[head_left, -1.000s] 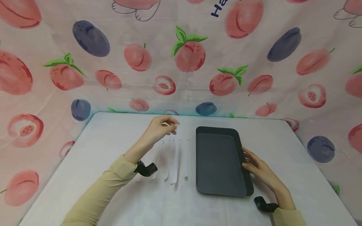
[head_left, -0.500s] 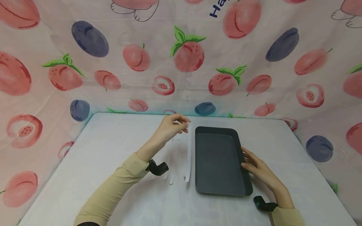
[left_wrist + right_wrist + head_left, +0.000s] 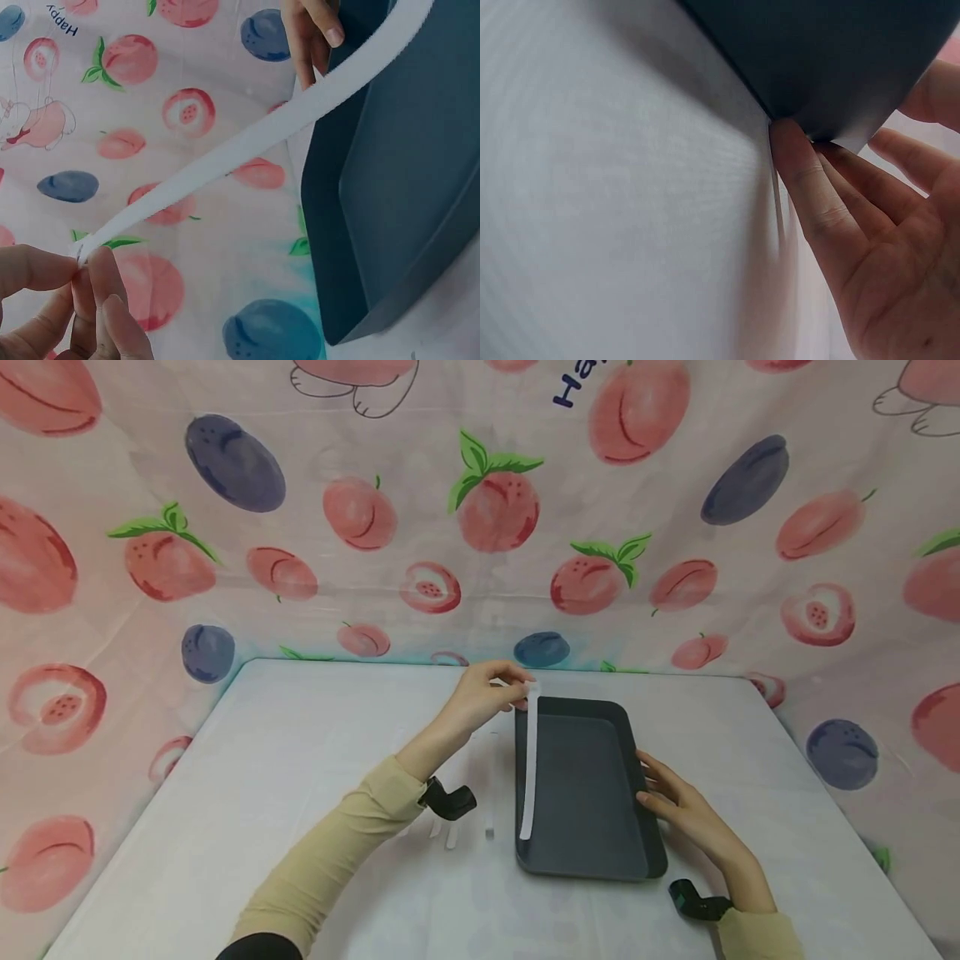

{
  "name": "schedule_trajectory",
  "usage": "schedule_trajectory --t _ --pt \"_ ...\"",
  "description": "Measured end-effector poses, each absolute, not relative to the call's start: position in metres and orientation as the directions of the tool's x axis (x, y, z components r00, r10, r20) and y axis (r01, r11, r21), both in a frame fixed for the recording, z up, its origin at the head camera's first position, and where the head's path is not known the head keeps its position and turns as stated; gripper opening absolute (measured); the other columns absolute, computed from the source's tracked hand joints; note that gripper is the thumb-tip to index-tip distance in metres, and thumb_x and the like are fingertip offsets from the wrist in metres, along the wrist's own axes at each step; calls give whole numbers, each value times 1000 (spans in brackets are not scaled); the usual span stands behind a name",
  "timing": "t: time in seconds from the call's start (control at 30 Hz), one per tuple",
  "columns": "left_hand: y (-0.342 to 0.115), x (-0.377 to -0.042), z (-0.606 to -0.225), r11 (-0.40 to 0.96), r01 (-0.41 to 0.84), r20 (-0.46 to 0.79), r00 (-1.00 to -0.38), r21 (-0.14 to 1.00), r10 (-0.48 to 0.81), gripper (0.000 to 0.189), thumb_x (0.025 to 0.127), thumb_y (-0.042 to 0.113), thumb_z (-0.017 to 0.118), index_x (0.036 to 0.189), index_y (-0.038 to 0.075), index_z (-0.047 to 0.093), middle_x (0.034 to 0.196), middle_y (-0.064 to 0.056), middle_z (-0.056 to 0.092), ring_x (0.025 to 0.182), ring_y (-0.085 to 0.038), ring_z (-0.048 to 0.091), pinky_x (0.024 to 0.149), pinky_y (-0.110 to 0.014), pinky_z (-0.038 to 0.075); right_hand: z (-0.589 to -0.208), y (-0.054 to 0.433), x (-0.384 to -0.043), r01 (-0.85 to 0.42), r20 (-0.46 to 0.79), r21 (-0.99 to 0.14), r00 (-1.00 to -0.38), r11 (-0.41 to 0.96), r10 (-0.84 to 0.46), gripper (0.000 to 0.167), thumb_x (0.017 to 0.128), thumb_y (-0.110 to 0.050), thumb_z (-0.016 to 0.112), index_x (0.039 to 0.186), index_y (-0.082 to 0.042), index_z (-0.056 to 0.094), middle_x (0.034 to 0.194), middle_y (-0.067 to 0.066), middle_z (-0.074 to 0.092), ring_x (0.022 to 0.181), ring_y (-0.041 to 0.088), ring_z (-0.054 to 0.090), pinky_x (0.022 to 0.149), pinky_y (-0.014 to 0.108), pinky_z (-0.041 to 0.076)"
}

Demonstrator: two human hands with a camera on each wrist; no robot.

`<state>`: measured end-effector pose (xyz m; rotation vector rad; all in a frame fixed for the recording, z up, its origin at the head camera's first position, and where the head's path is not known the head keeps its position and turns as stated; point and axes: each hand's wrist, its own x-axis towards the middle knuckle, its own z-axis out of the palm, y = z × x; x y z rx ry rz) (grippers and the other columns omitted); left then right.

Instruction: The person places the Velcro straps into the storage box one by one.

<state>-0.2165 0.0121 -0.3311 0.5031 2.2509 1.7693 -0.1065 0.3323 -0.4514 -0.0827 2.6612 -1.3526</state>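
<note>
Leaves several pale strips on the white table at left, partly hidden by the arm, apparently still untreated; pinches one white strip by its far end with the left hand, hanging above the left side of the dark tray, seemingly not yet set down; shows no other strip inside the tray, so looks early; rests the right hand, fingers fairly straight, against the tray's right wall without clasping it.

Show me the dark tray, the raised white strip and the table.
Dark tray (image 3: 588, 789), head view: its bare floor.
White strip (image 3: 249, 146), left wrist view: midway along its visible length.
Table (image 3: 570, 914), head view: its top, near the tray.
</note>
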Motion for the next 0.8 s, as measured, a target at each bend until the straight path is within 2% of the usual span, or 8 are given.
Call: schedule_trajectory --t 0.13,0.4,0.53,0.67,0.7,0.8 --pt "21 -220 -333 205 108 13 -910 973 415 18 93 17 61 108 12 70 97 -8 64 82 -21 70 71 -25 52 -452 333 -107 20 -111 -808 -987 588 -119 68 97 -32 55 154 -21 20 152 28 31 134 52 37 101 68 34" --pt "38 -228 -341 190 53 -37 -897 980 441 18 93 16 62 108 9 69 96 -7 64 73 -7 67 75 -29 54 -452 332 -107 28 -117 -807 -987 589 -113 68 97 -32 56 154 -21 20 152 28 31 134 51 37 102 68 33" --pt "50 -231 -346 194 26 -66 -889 981 453 19 92 16 62 109 9 69 94 -7 66 74 -9 68 77 -29 54 -452 332 -107 35 -122 -806 -987 591 -107 69 97 -33 56 154 -21 20 152 28 31 135 52 36 102 68 32" --pt "63 -235 -351 195 -4 -95 -883 981 459 20 92 15 63 109 9 69 94 -9 70 74 -11 68 73 -26 54 -452 332 -107 39 -124 -804 -987 594 -104 69 97 -34 56 154 -23 20 152 28 31 135 51 36 102 68 32" --pt "67 -236 -353 192 -15 -103 -884 981 457 19 92 15 63 109 9 70 95 -11 70 74 -11 68 75 -29 55 -452 332 -107 41 -126 -803 -987 595 -102 69 97 -34 56 154 -23 20 152 27 31 135 51 36 102 68 32" --pt "77 -238 -358 191 -42 -125 -884 981 450 18 92 15 63 107 9 70 96 -11 71 74 -13 69 74 -29 54 -452 332 -108 45 -130 -803 -986 594 -101 69 97 -35 56 154 -23 20 153 27 30 135 51 36 103 68 31"
